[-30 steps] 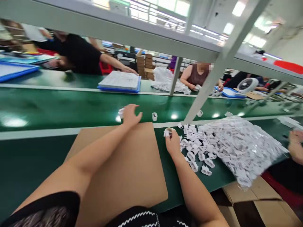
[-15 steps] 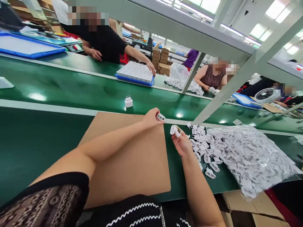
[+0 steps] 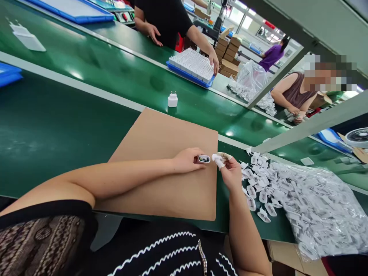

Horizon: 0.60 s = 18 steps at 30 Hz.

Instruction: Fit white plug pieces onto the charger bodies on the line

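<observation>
White plug parts [image 3: 260, 191], brown cardboard sheet [image 3: 163, 161], green conveyor belt [image 3: 57, 122], blue tray [image 3: 188, 74]

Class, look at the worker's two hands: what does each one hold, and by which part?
The left hand grips a small white housing by its near end; the right hand pinches a white plug piece at its lower end.

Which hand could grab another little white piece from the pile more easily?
Probably the right hand: it sits right beside the pile of white plug parts, while the left hand is over the cardboard sheet, farther away.
</observation>
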Each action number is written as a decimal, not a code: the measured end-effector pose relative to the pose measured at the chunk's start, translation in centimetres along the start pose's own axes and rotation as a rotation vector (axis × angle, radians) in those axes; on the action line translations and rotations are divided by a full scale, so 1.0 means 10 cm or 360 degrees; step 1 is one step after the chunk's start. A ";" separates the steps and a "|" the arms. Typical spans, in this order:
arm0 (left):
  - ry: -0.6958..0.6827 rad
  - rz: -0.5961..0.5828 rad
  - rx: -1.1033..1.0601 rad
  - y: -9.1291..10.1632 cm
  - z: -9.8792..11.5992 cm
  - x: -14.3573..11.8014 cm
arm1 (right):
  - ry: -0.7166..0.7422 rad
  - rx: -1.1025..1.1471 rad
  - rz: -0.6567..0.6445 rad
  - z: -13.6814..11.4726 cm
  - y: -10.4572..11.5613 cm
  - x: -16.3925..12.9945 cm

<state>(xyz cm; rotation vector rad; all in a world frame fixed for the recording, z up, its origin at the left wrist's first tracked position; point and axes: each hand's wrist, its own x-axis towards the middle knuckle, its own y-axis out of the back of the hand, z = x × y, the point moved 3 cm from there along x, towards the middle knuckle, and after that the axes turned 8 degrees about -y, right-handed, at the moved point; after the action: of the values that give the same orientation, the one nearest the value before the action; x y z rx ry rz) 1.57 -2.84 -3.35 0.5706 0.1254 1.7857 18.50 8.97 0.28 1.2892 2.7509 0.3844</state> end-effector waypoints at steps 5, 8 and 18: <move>-0.0013 0.0044 -0.0156 -0.01 -0.10 -0.02 | 0.0707 -0.0661 0.0081 -0.14 -0.16 -0.09; -0.0021 0.0023 -0.0154 -0.01 -0.10 -0.02 | 0.0923 -0.1030 0.0086 -0.17 -0.25 -0.11; -0.0013 -0.0001 -0.0103 0.02 -0.05 0.00 | 0.0880 -0.1571 0.0056 -0.34 -0.30 -0.11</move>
<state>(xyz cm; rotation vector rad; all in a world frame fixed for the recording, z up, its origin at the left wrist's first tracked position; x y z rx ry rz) 1.16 -2.78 -3.74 0.5317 0.0621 1.7800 16.35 5.58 2.77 1.0052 2.2165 2.0082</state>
